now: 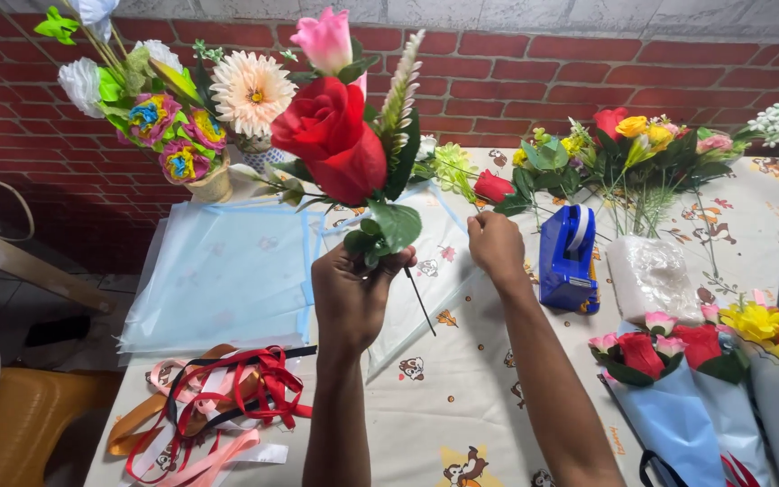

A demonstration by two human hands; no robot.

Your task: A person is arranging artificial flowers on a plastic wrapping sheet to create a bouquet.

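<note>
Left hand (352, 293), frame centre: fist closed round stems of flower bunch (346, 135) with red rose, raised above worktop (462, 397) | Right hand (495, 245): fingers curled, grip unclear, beside blue tape dispenser (568, 259) | Ribbons (214, 406) lower left.

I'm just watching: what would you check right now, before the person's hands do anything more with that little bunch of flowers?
1. Left hand grips the bunch's stems: ok.
2. Red rose and pink bud stand upright: ok.
3. Right hand is off the bunch, beside a loose red flower: ok.
4. What the right fingers pinch: cannot tell.
5. Blue tape dispenser stands close by the right hand: ok.
6. Ribbons lie tangled at the table's edge: not ok.
</note>
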